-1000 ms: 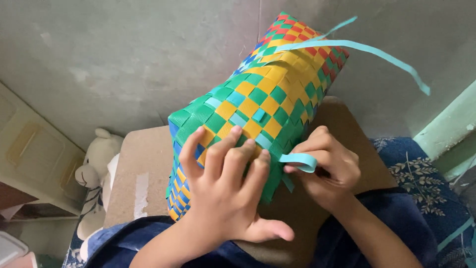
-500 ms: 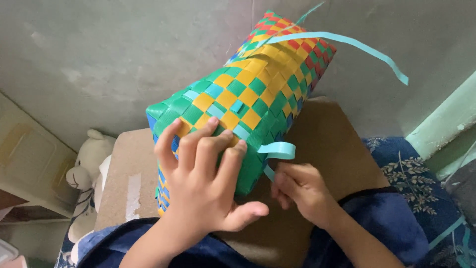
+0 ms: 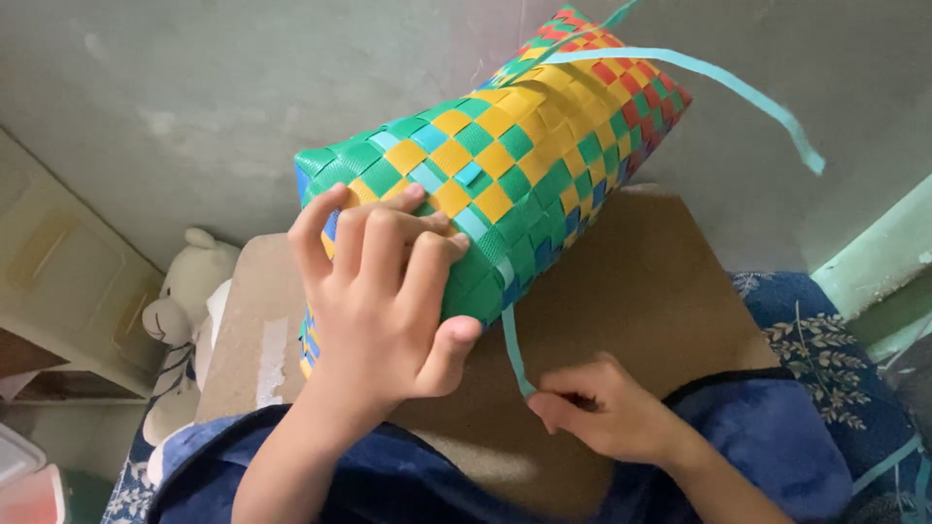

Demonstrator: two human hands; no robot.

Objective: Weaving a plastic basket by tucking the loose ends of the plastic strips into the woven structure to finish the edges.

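On brown board [image 3: 670, 291] — checkered woven basket [image 3: 524, 165], left hand [image 3: 383, 291] pressing, right hand [image 3: 607, 412] pinching teal strip [image 3: 515, 354]

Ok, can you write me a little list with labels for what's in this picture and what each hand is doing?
Main thing: woven plastic-strip basket in green, yellow, blue and red, lying on its side
Left hand: spread flat on the near end of the basket, pressing it
Right hand: pinching a light blue plastic strip that comes out of the weave
Loose strip: another light blue strip curling off the far end
Underneath: brown cardboard sheet
At the left: white teddy bear
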